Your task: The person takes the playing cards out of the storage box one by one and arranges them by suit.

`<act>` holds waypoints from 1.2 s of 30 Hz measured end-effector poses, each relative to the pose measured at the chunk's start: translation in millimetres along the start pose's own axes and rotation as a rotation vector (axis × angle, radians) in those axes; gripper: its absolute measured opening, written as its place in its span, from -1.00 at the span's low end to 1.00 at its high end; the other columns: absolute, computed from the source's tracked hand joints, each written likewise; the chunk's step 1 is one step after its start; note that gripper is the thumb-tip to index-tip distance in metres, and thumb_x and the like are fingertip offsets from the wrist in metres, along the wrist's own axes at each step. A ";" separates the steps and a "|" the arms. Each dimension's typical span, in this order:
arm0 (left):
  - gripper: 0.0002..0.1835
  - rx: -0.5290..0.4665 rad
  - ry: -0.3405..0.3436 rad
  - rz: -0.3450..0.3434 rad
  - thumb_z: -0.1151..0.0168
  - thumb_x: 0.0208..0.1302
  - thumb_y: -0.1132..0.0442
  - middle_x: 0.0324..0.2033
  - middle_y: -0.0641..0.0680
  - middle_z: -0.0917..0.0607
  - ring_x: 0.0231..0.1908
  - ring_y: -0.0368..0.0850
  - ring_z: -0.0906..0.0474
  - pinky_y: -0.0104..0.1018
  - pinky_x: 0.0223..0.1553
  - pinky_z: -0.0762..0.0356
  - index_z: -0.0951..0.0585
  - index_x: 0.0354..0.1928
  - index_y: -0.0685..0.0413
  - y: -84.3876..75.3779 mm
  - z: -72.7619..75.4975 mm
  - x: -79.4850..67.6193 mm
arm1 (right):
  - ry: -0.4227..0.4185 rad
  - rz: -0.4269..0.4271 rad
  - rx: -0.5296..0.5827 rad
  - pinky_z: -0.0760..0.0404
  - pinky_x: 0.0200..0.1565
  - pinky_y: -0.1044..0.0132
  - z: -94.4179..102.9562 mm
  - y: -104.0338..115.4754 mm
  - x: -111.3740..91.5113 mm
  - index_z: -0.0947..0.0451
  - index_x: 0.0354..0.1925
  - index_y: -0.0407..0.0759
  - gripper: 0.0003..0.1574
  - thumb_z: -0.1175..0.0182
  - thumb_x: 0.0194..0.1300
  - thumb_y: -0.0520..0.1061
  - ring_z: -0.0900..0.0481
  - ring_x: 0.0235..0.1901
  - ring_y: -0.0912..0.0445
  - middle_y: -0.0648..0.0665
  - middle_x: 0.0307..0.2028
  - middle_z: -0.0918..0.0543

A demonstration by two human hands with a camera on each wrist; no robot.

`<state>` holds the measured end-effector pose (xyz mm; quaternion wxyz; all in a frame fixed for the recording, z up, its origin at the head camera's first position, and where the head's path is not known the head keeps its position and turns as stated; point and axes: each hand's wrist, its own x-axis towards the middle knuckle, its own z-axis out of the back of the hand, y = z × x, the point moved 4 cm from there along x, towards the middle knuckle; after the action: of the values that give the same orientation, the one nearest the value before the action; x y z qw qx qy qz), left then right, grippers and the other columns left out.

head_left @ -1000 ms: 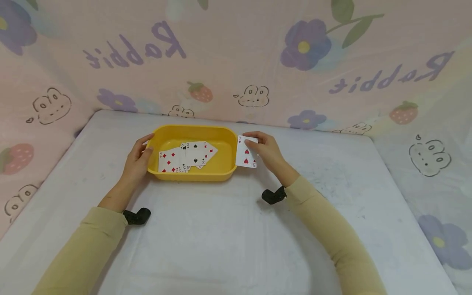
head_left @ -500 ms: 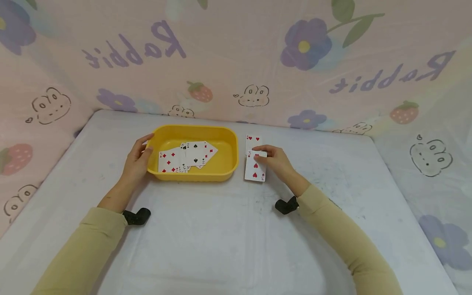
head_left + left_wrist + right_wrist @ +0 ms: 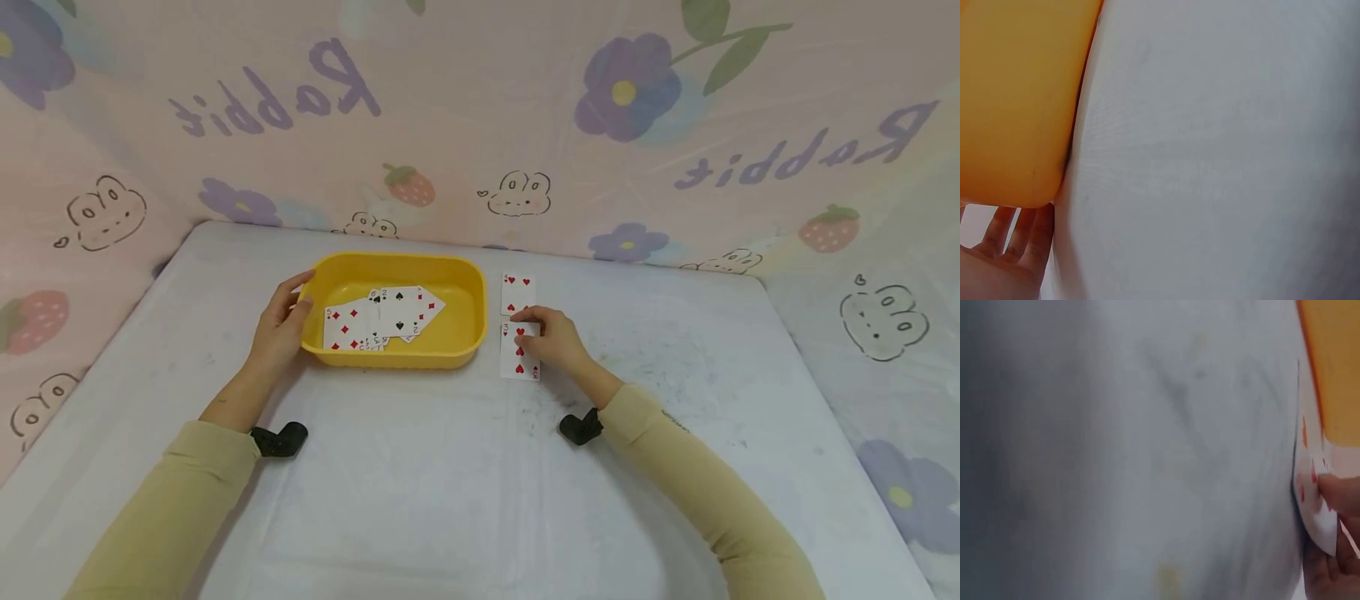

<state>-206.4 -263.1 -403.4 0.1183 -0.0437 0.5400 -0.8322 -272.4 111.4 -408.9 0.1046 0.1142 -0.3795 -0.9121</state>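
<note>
In the head view, a yellow plastic tray (image 3: 442, 361) stands at the back of the table. My left hand (image 3: 279, 329) holds its left end, thumb at the rim; the left wrist view shows the fingers (image 3: 1038, 240) against the tray's end wall. Right of the tray, my right hand (image 3: 558, 342) pinches a three of hearts playing card (image 3: 513, 362), low over or on the table. In the right wrist view the thumb lies over this card (image 3: 1310, 500), which bends, with fingers beneath. Just behind it lies a four of hearts (image 3: 519, 290).
Inside the tray several face-up cards overlap, among them a five of diamonds (image 3: 343, 329) and a two of spades (image 3: 400, 310). A white cloth covers the table (image 3: 420, 483). A printed pink curtain (image 3: 450, 100) rises behind and at both sides.
The right hand has carried the three of hearts from beside the tray's right rim rightward and toward me, uncovering the four of hearts. My left hand stays on the tray.
</note>
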 end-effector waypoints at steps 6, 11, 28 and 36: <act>-0.50 -0.003 0.005 -0.011 0.27 0.52 0.06 0.28 0.30 -0.27 0.10 0.10 -0.28 -0.51 -0.09 -0.33 -0.15 0.46 -0.27 -1.1 -0.4 -0.3 | -0.036 0.031 -0.047 -0.37 -0.09 0.17 0.0 5.9 -1.5 -0.58 0.02 -0.23 -0.63 -0.23 0.21 -0.21 -0.38 -0.16 -0.06 -0.27 0.01 -0.52; -0.50 -0.003 0.004 -0.017 0.28 0.52 0.06 0.26 0.30 -0.29 0.08 0.09 -0.29 -0.54 -0.10 -0.32 -0.16 0.45 -0.25 -1.4 0.9 -0.4 | -0.076 0.079 -0.079 -0.43 -0.03 0.10 0.9 8.4 0.3 -0.62 -0.06 -0.29 -0.66 -0.28 0.16 -0.25 -0.42 -0.13 -0.09 -0.29 -0.08 -0.52; -0.51 -0.001 -0.005 -0.018 0.27 0.52 0.09 0.26 0.31 -0.29 0.09 0.12 -0.29 -0.57 -0.14 -0.30 -0.18 0.45 -0.20 -1.1 1.0 -0.6 | -0.107 0.031 0.190 -0.51 0.10 0.14 2.6 45.6 17.2 -0.58 0.02 -0.22 -0.61 -0.30 0.22 -0.13 -0.51 0.01 -0.06 -0.21 0.01 -0.61; -0.51 0.005 -0.002 -0.015 0.28 0.52 0.08 0.29 0.32 -0.27 0.14 0.16 -0.29 -0.38 0.00 -0.36 -0.17 0.45 -0.22 -0.8 1.5 -0.4 | -0.169 0.015 0.371 -0.55 0.05 0.23 3.8 75.7 24.4 -0.59 -0.02 -0.25 -0.70 -0.19 0.26 -0.23 -0.55 -0.09 -0.01 -0.22 -0.07 -0.63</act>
<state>-205.9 -264.0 -402.0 0.1129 -0.0483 0.5373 -0.8344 -288.8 54.9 -355.2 0.0564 0.0518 -0.5494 -0.8320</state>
